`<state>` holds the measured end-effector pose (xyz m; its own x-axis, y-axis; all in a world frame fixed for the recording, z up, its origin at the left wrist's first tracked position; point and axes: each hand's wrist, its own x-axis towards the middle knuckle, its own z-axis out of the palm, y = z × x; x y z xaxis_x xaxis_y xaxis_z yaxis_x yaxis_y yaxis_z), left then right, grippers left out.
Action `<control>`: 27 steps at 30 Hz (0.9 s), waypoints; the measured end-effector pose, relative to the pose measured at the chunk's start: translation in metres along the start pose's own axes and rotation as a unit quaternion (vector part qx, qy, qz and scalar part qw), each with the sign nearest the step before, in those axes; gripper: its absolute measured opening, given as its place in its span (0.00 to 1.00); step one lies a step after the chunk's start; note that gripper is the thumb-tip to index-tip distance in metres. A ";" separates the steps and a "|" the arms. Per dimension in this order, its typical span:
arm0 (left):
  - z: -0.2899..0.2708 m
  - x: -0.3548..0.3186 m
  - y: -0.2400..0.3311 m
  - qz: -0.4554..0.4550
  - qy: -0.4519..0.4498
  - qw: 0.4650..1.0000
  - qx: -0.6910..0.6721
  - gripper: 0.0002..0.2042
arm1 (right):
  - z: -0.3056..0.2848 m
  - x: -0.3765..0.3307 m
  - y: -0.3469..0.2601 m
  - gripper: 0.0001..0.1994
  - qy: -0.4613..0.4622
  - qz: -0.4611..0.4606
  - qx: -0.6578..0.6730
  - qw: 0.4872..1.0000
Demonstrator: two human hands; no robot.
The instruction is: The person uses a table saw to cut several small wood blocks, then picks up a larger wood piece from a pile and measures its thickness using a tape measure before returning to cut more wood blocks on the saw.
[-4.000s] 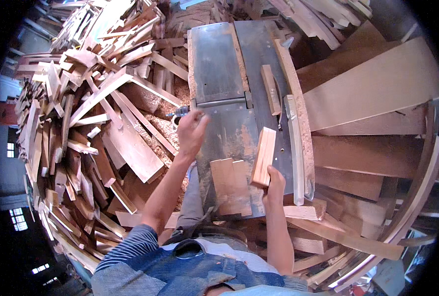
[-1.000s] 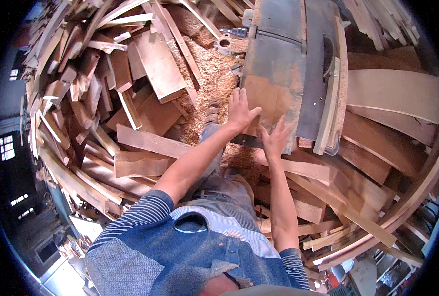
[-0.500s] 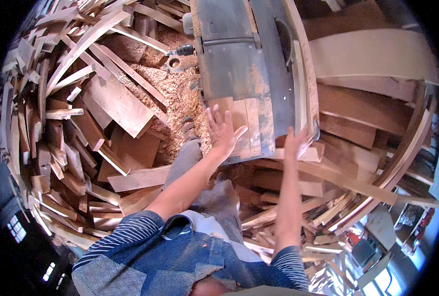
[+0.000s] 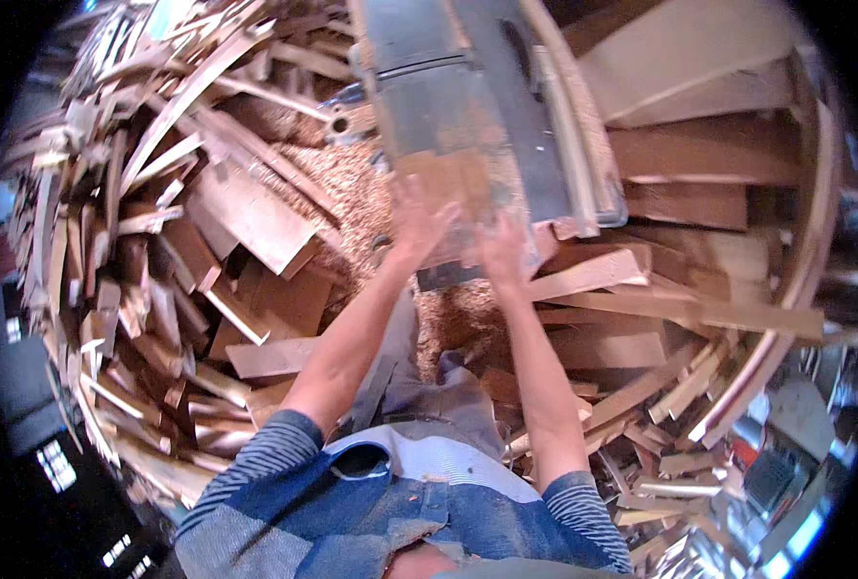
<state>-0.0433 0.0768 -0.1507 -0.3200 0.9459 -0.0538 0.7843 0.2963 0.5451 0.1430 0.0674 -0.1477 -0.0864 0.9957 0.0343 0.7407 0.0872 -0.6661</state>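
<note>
A flat panel of reddish-brown wood strips [image 4: 445, 176] lies on the near end of the grey metal bed of a woodworking machine [image 4: 439, 111]. My left hand [image 4: 421, 224] is at the panel's left side, its fingers spread and somewhat blurred. Close to the panel's right side is my right hand [image 4: 503, 249], fingers stretched forward and smeared a little by motion. Both hands appear to rest on or beside the wood; exact contact is not clear. Between my wrists the bed's near edge [image 4: 451, 275] shows.
A long wooden fence [image 4: 569, 125] runs along the machine's right side. Scrap boards [image 4: 241, 212] pile up on the left, with wood shavings [image 4: 337, 179] by the machine. More planks [image 4: 704, 150] are stacked at the right, and a loose board [image 4: 593, 275] juts out near my right forearm.
My right hand has left the fence's near end and moved left to the panel's right side. My left hand remains by the panel's left side. The whole view has shifted slightly.
</note>
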 end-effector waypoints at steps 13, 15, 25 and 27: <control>0.005 -0.045 -0.001 -0.010 -0.012 0.986 -0.167 0.46 | -0.039 0.000 0.023 0.35 -0.075 0.007 0.090 0.993; 0.008 -0.046 -0.001 0.005 0.021 0.993 -0.118 0.45 | -0.058 0.016 0.053 0.35 0.076 0.027 -0.103 0.991; 0.012 -0.054 0.003 -0.031 0.079 0.994 -0.075 0.40 | -0.122 0.066 0.142 0.21 -0.008 0.036 -0.296 0.955; 0.019 -0.053 0.025 -0.052 0.018 0.987 -0.149 0.46 | -0.156 0.035 0.202 0.17 0.000 -0.041 -0.424 0.905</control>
<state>0.0036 0.0370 -0.1501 -0.4135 0.9055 -0.0958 0.5573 0.3349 0.7598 0.3933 0.1246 -0.1653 -0.1639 0.9848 0.0576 0.9767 0.1538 0.1499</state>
